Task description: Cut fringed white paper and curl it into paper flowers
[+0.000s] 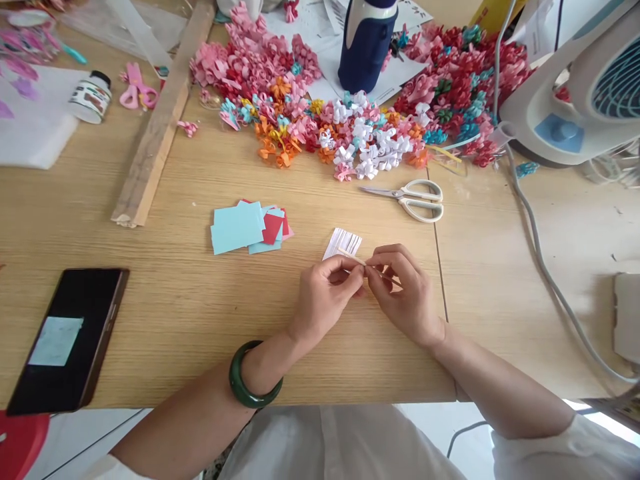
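Observation:
A thin wooden stick (351, 256) slants between my two hands, its far end over a small white paper piece (342, 243) marked with narrow strips or slits. My left hand (327, 293), with a green bangle (239, 380) on its wrist, pinches the stick between thumb and fingers. My right hand (404, 290) is closed on the same stick, whose near end shows under its fingers. The fingertips of both hands meet; anything small between them is hidden. Scissors with white handles (423, 200) lie beyond my right hand. Light blue and red paper cards (237, 227) are stacked to the left.
Heaped paper flowers (370, 143) stretch across the back, around a dark blue bottle (367, 57). A wooden bar (157, 140), pink scissors (134, 87), a small jar (91, 99) and a phone (73, 340) are leftward. A fan (565, 100) and its grey cable (543, 260) occupy the right.

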`<state>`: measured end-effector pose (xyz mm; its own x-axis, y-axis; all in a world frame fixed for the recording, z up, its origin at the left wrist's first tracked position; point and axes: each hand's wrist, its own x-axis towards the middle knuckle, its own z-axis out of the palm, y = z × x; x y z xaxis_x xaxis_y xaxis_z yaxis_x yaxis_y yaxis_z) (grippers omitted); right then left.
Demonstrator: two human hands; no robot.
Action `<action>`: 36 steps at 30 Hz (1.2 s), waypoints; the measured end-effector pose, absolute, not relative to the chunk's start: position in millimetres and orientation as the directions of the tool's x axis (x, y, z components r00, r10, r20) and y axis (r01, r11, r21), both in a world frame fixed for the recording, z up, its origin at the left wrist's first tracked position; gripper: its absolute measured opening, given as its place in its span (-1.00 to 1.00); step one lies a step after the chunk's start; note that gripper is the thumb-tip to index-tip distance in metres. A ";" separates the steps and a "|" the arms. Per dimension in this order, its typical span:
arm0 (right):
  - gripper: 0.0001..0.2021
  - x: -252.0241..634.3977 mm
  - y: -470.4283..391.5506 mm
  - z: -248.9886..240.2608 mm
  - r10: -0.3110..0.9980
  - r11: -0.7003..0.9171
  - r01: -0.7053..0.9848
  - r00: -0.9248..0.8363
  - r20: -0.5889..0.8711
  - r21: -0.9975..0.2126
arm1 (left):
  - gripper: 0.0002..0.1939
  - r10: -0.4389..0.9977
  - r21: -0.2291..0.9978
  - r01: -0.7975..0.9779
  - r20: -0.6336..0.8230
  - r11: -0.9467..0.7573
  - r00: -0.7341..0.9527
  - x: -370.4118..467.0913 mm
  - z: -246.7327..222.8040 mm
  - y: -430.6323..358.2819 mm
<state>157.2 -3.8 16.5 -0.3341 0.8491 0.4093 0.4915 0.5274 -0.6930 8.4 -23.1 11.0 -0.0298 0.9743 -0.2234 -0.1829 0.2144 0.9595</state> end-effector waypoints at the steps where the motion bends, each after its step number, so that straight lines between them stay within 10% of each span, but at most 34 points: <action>1: -0.89 157.1 -3.9 16.2 0.848 0.530 0.494 -0.332 0.414 -0.690 | -0.87 0.974 0.959 -0.185 -0.224 0.215 -0.028 8.5 11.3 -23.4; 22: -0.89 157.8 -2.8 17.5 0.877 0.478 0.455 -0.297 0.378 -0.752 | -0.73 0.975 0.951 -0.212 -0.216 0.223 0.057 3.6 10.0 -21.1; 36: -0.65 166.7 0.5 12.3 0.729 0.680 0.546 -0.429 0.534 -0.490 | -0.77 0.956 0.902 -0.320 -0.289 0.290 0.050 2.2 15.9 -17.4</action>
<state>166.7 0.5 12.3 -0.4286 0.7289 0.5338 0.5460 0.6797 -0.4898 2.2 -17.4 15.9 0.0497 0.9559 -0.2895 -0.3197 0.2898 0.9021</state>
